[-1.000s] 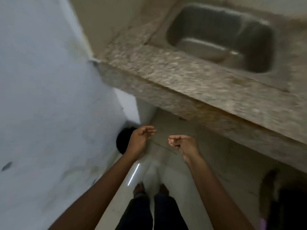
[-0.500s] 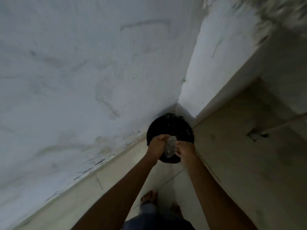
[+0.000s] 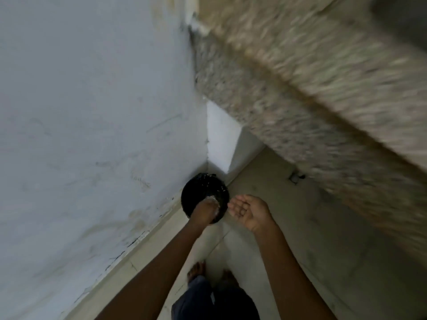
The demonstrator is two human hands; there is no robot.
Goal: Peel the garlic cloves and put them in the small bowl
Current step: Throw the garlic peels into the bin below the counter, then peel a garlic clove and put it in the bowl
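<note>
The left hand (image 3: pixel 204 211) hangs over a round black bin (image 3: pixel 196 190) in the floor corner. Its fingers are hidden under the knuckles, so its grip cannot be told. Blurred pale scraps (image 3: pixel 213 200) show there. The right hand (image 3: pixel 248 212) lies palm-up and relaxed just beside the bin.

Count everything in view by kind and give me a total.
Hands: 2, left hand and right hand
Bins: 1, black bin
Counters: 1, stone counter
Bare feet: 2, left foot and right foot
Total: 6
</note>
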